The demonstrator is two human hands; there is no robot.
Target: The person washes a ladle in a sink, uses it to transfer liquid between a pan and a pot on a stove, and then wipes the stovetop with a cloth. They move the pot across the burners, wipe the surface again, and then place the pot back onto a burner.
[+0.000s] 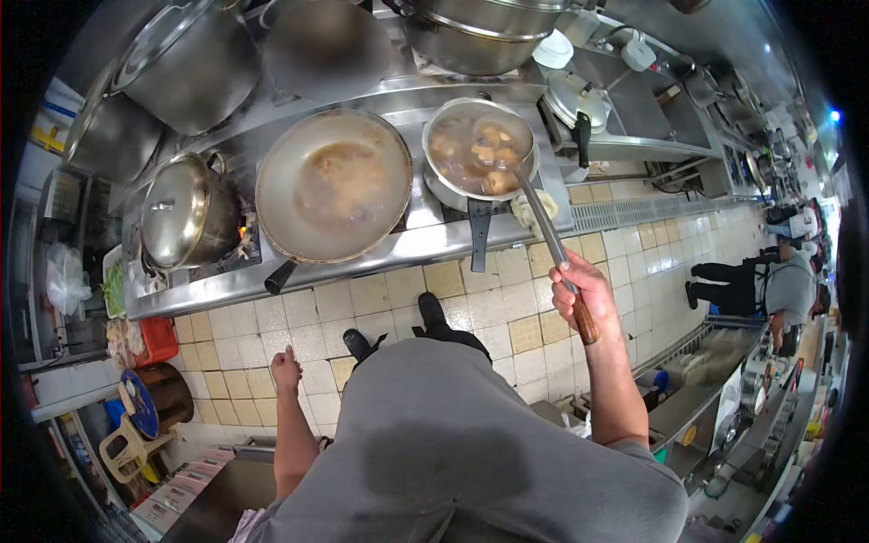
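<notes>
The right hand [593, 294] wraps its fingers [568, 271] around the long utensil [545, 224], best moved gently inside the pot [449, 186] on the stove [425, 246] (its broth [460, 129] could slop over), while the left hand [286, 369] hangs apart, fingers curled in.

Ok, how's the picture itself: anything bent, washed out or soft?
Head view: strong fisheye, counters bowed, corners black; glare along the steel stove edge, highlights on the domed pot lid; the frying pan contents look hazy, and the round grey shape behind it is blurred; the right hand and ladle read fairly clearly.
</notes>
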